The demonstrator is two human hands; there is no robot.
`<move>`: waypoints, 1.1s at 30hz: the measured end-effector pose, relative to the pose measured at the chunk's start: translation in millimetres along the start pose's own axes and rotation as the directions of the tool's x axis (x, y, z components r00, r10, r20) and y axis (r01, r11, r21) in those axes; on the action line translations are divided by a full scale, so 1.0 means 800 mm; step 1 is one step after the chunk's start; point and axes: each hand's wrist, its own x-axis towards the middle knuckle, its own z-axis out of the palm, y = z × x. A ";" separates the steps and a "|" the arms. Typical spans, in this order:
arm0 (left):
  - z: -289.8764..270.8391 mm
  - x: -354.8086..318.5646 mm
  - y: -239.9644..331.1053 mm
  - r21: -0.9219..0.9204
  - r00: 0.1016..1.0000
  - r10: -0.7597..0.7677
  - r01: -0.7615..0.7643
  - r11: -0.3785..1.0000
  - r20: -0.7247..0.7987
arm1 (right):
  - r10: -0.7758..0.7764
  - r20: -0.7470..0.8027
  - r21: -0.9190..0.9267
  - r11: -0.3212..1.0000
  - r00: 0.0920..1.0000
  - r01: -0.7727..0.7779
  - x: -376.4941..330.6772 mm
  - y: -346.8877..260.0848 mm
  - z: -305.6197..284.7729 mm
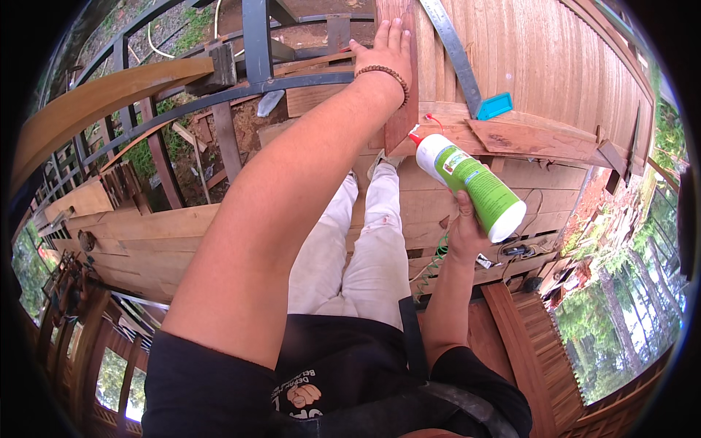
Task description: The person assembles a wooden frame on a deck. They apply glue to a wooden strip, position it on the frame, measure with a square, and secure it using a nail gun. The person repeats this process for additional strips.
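Observation:
My left hand (382, 52) lies with fingers spread on a reddish-brown wooden board (402, 120). A beaded bracelet circles that wrist. My right hand (466, 232) is wrapped round a white and green glue bottle (473, 186), tilted with its base toward the lower right. The bottle's red nozzle (415, 138) is near the board's close end, with a little white stuff at the tip. Its small red cap (429, 117) hangs by a thin red strap. Whether the tip touches the board, I cannot tell.
A try square (467, 69) with a turquoise handle lies on the slatted wooden panel (540, 66) at right. A loose reddish offcut (533, 137) rests on the panel's near edge. Dark metal railing (257, 44) and a curved wooden rail (109, 91) stand at left. A green coiled hose (439, 252) lies below.

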 end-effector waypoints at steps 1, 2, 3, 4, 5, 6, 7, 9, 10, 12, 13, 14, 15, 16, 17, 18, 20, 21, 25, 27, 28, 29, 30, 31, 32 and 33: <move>0.000 0.000 0.000 0.001 1.000 0.000 0.000 1.000 0.002 | 0.004 -0.002 0.008 1.000 1.000 -0.004 0.000 -0.001 0.001; 0.000 0.000 0.000 0.002 1.000 -0.001 0.001 1.000 0.004 | 0.008 -0.004 0.016 1.000 1.000 -0.008 -0.001 -0.002 0.002; 0.000 0.000 -0.001 0.004 1.000 -0.002 0.002 1.000 0.004 | 0.012 -0.006 0.025 1.000 1.000 -0.012 -0.001 -0.002 0.002; 0.000 0.000 -0.001 0.006 1.000 -0.003 0.003 1.000 0.003 | 0.020 -0.002 0.022 1.000 1.000 -0.020 -0.002 -0.003 0.002; 0.000 0.000 -0.001 0.008 1.000 -0.004 0.004 1.000 0.003 | 0.028 0.003 0.020 0.999 1.000 -0.028 -0.003 -0.003 0.002; 0.000 0.000 -0.001 0.012 1.000 -0.005 0.005 1.000 0.007 | 0.036 0.008 0.017 0.999 0.999 -0.036 -0.004 -0.003 0.002; 0.000 -0.001 -0.001 0.017 1.000 -0.004 0.004 1.000 0.011 | 0.026 0.005 0.031 0.999 1.000 -0.026 -0.004 -0.003 0.003; -0.002 0.000 0.000 0.020 1.000 -0.003 0.003 1.000 0.014 | 0.005 0.000 0.059 0.998 1.000 -0.005 -0.004 -0.005 0.007; -0.002 0.000 0.000 0.019 1.000 -0.005 0.005 1.000 0.014 | 0.013 0.003 0.065 0.998 1.000 -0.013 -0.005 -0.005 0.008; -0.001 0.000 -0.001 0.021 1.000 -0.009 0.008 1.000 0.012 | 0.029 0.009 0.079 0.996 1.000 -0.030 -0.006 -0.005 0.008; -0.001 0.000 -0.001 0.025 1.000 -0.010 0.010 1.000 0.010 | 0.031 0.016 0.062 0.998 0.999 -0.032 -0.007 -0.006 0.007; -0.001 -0.001 -0.001 0.028 1.000 -0.011 0.011 1.000 0.008 | 0.033 0.022 0.046 0.998 0.999 -0.034 -0.008 -0.006 0.006; 0.000 0.000 -0.001 0.020 1.000 -0.006 0.006 1.000 0.023 | 0.035 0.029 0.029 0.999 0.999 -0.036 -0.009 -0.006 0.004; -0.002 -0.001 -0.001 0.013 0.999 0.000 0.000 1.000 0.038 | 0.049 0.017 0.034 0.998 0.999 -0.050 -0.011 -0.006 0.005; -0.003 -0.001 -0.001 0.005 0.999 0.006 -0.007 1.000 0.052 | 0.063 0.006 0.038 0.997 0.998 -0.063 -0.012 -0.006 0.005; -0.005 -0.002 -0.001 0.007 0.999 0.007 -0.008 1.000 0.053 | 0.076 -0.006 0.043 0.996 0.997 -0.076 -0.014 -0.005 0.006; -0.005 -0.002 -0.001 0.011 0.999 0.008 -0.009 1.000 0.054 | 0.080 -0.004 0.057 0.995 0.997 -0.079 -0.016 -0.002 0.005; -0.005 -0.002 -0.001 0.011 0.999 0.009 -0.010 1.000 0.050 | 0.081 -0.004 0.064 0.995 0.997 -0.081 -0.017 0.000 0.004; -0.003 -0.001 -0.002 0.010 0.999 0.002 -0.003 1.000 0.046 | 0.109 0.033 -0.055 0.993 0.994 -0.107 -0.018 -0.002 -0.001; -0.002 -0.001 -0.002 0.003 0.999 0.000 0.000 1.000 0.046 | 0.143 0.034 -0.068 0.988 0.989 -0.140 -0.020 -0.006 0.001; -0.002 -0.001 -0.002 -0.004 0.999 0.003 -0.003 1.000 0.046 | 0.155 0.030 -0.066 0.986 0.988 -0.153 -0.021 -0.007 0.002; -0.003 -0.001 -0.001 -0.009 0.999 0.005 -0.004 1.000 0.047 | 0.157 0.020 -0.048 0.987 0.987 -0.156 -0.022 -0.007 0.003; -0.004 -0.001 -0.001 -0.014 0.999 0.006 -0.006 1.000 0.046 | 0.161 0.016 -0.043 0.986 0.987 -0.161 -0.023 -0.007 0.003; -0.004 -0.001 -0.002 -0.017 0.999 0.005 -0.005 1.000 0.045 | 0.166 0.014 -0.037 0.986 0.986 -0.165 -0.023 -0.007 0.004; -0.004 -0.001 -0.002 -0.020 0.999 0.004 -0.004 1.000 0.044 | 0.172 0.017 -0.046 0.984 0.985 -0.171 -0.023 -0.007 0.003; -0.005 -0.002 -0.002 -0.017 0.999 0.006 -0.006 1.000 0.045 | 0.182 0.017 -0.044 0.982 0.983 -0.182 -0.023 -0.007 0.003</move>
